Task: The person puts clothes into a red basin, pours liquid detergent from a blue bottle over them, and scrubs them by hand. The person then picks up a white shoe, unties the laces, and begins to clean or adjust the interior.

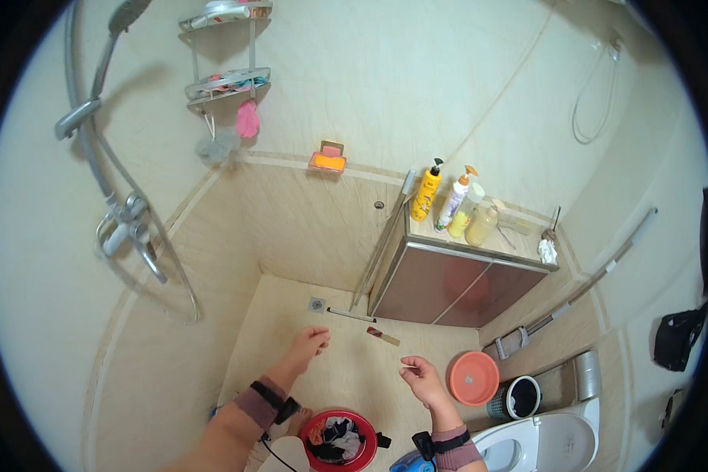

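Note:
My left hand (pixel 311 348) is held out over the tiled floor with fingers loosely bent and nothing in them. To the right, my right hand (pixel 419 377) is likewise empty, its thumb and fingers apart. Below and between the two, a red plastic basin (pixel 370 451) holds crumpled clothes (pixel 337 439). On the floor above and between my hands lies a small brush or scraper (pixel 383 336) with a pale end and a red patterned end. A floor squeegee (pixel 351 314) leans against the cabinet. A blue packet (pixel 412 462) shows partly behind my right forearm.
A cabinet (pixel 436 283) carries a yellow pump bottle (pixel 426 194) and several other bottles. At right are a coral basin (pixel 474 378), a waste bin (pixel 524 397) and a toilet (pixel 534 439). A floor drain (pixel 317 304) lies ahead; a shower hose (pixel 183 277) hangs at left.

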Available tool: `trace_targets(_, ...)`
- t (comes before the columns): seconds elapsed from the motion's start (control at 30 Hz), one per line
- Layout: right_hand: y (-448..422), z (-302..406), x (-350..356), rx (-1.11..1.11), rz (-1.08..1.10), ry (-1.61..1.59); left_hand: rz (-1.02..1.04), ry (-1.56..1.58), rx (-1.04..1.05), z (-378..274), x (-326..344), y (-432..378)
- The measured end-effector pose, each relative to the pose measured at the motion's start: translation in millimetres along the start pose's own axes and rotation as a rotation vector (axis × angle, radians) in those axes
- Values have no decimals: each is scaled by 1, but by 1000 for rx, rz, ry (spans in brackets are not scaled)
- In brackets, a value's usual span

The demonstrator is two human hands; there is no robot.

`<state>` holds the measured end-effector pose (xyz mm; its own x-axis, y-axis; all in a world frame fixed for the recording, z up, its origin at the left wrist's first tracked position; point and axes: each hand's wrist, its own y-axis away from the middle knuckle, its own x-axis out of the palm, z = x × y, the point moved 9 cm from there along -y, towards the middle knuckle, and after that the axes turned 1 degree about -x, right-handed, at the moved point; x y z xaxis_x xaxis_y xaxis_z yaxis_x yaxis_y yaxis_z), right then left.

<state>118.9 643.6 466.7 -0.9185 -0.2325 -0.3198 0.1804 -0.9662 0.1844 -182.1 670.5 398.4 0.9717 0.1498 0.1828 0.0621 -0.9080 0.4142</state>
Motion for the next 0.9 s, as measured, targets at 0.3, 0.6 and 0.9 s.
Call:
trace_targets(0.3,-175,55,57,-24,24,-69,-153,-497,559,-230,-76,-239)
trace_targets(0.6,-354,150,-2,-423,-343,644,-167,-1027,1073,-403,-21,-349)
trace_targets(0.9,-506,197,-68,-494,-627,940,-197,-1272,1015,-406,-15,-398)
